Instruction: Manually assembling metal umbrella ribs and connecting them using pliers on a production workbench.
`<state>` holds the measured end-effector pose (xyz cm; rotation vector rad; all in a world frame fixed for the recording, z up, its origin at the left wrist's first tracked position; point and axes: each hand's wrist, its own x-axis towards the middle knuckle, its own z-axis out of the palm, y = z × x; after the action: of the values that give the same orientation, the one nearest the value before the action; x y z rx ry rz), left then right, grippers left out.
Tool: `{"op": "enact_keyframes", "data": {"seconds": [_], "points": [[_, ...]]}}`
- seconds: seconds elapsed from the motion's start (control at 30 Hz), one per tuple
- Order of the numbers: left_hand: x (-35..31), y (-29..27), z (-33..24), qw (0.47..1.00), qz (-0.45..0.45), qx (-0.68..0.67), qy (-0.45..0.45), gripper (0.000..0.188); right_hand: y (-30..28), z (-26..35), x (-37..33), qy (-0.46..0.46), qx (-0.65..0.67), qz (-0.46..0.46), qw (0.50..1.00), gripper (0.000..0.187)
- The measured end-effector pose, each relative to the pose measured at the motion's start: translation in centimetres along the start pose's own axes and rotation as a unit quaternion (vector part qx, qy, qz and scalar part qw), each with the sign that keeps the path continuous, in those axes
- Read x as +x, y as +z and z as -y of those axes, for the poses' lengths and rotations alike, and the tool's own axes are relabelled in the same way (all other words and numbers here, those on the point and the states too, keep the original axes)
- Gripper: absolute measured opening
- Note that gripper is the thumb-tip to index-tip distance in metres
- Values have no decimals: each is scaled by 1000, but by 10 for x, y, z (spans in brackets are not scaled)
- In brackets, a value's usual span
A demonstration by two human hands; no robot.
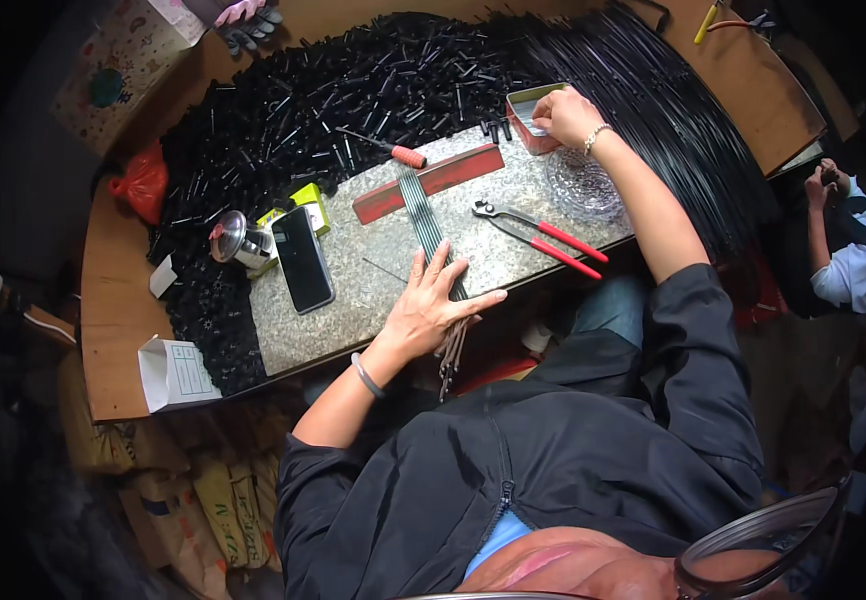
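Note:
My left hand (428, 305) lies with fingers spread over a row of thin dark rods (420, 215) on the speckled stone slab (303, 340). The rods' near ends hang past the slab's edge below my palm; their far ends lie across a red bar (468, 172). My right hand (571, 115) reaches into a small red tin (535, 142), its fingers pinched together; whatever they hold is too small to make out. Between my hands lie end-cutting pincers (553, 240) with red handles. A pointed tool with a red grip (409, 157) rests beyond the bar.
Short black parts (353, 90) pile up behind the slab, with long black rods (653, 120) to the right. A phone (301, 260), lidded jar (241, 240) and open white box (175, 375) stand left. Clear coiled material (583, 185) lies under my right forearm. Another person (843, 230) sits at right.

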<state>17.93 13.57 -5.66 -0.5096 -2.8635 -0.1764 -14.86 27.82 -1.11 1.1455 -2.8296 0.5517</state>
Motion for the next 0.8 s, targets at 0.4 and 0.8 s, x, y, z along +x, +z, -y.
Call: {"op": "enact_keyframes", "data": {"seconds": [0.4,0.8], "points": [[5,-1,-9,1000,11,-25,-6,51,8,3,22,-41,-132,116,984,15],[11,-2,-10,1000,26,-12,4,51,10,-3,21,27,-13,37,999,14]]}}
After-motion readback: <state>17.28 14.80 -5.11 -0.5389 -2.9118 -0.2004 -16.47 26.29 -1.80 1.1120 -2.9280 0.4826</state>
